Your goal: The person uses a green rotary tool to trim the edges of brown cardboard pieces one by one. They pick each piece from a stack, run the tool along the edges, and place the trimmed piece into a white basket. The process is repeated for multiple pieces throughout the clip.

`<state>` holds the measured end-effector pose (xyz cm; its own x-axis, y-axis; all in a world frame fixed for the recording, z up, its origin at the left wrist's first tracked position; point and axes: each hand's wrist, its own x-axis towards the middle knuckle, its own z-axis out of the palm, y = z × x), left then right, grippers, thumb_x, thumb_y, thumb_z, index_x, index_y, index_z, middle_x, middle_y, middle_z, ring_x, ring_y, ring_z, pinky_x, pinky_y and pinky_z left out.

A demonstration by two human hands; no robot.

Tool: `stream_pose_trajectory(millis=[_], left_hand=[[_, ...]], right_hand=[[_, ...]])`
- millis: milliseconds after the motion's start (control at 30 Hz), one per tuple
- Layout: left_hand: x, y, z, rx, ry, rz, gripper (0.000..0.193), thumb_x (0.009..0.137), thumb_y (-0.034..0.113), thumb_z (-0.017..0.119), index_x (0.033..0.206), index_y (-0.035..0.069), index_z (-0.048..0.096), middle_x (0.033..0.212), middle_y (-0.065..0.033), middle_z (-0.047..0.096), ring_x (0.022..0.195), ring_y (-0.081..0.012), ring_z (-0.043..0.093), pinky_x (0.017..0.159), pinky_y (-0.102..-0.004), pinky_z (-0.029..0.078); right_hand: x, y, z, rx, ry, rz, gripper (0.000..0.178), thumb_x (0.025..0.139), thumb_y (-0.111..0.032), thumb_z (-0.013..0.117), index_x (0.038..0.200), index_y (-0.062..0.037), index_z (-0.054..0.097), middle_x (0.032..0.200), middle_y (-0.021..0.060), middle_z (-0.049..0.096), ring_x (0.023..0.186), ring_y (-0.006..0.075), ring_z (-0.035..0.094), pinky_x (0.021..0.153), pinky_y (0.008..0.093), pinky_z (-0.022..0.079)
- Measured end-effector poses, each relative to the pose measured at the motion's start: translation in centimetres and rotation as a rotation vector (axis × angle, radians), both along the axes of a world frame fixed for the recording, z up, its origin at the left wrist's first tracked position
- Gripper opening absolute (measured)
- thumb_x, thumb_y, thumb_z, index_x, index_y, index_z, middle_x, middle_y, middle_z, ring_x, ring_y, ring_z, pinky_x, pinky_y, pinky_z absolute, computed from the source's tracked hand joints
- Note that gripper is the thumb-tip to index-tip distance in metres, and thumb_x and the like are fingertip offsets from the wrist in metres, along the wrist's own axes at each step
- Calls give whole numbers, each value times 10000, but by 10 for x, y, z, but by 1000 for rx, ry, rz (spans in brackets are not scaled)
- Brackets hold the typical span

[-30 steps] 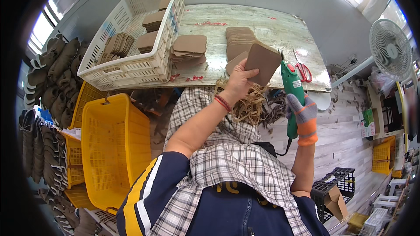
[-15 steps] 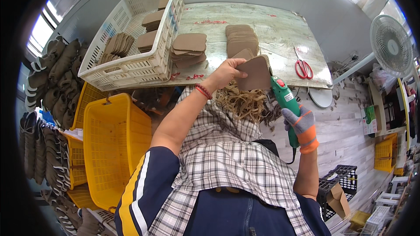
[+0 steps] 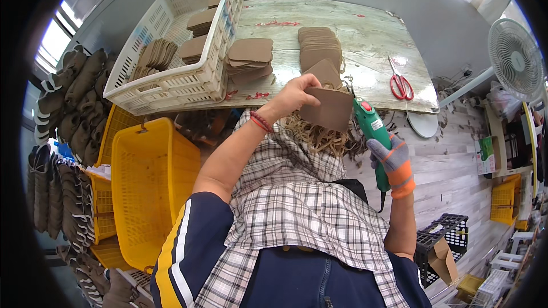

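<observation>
Between thumb and fingers, my left hand [image 3: 298, 98] pinches a flat brown piece of material [image 3: 331, 109] with rounded corners, over the table's near edge. My right hand [image 3: 391, 162], in a grey and orange glove, is wrapped round a green electric cutter [image 3: 372, 124] with a red button. The cutter's head is at the right edge of the brown piece; whether they touch I cannot tell. Under the piece, a heap of curled tan trimmings [image 3: 319, 137] lies on my checked apron [image 3: 302, 205]. Just beyond my left hand lies a stack of similar pieces [image 3: 319, 45].
Red-handled scissors [image 3: 402, 86] lie on the table [image 3: 371, 34] at right. Another stack of pieces [image 3: 249, 57] sits beside a white crate [image 3: 165, 88] holding more stacks. A yellow basket [image 3: 140, 194] stands at left, a fan [image 3: 515, 60] at far right. Scraps litter the floor.
The brown piece has turned and dropped slightly in my left hand, and its edge has come away a little from the cutter's head. My right hand has barely moved.
</observation>
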<state>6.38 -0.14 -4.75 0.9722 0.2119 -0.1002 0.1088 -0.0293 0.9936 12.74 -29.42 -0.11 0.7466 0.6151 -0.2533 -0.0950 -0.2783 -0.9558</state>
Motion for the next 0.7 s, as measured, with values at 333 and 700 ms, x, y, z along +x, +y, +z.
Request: stream_pose_trajectory(millis=[333,700], left_hand=[[-7,9,-4,-395,-192,134,172,756,-55,677,887,25,597,838,-14,641,739,-92,604,685,-238,509],[-6,11,-4,-266,-136,98,192,764,-13,686,946,19,636,870,-24,668,756,-94,615,718,-242,500]], right_hand=[[-4,-8,-12,19,92,13,291,793,-244,741,866,-21,569,621,13,551,468,74,504,432,224,410],[-7,-11,-14,-49,76,74,338,790,-246,747,947,6,586,653,18,567,492,80,527,441,228,437]])
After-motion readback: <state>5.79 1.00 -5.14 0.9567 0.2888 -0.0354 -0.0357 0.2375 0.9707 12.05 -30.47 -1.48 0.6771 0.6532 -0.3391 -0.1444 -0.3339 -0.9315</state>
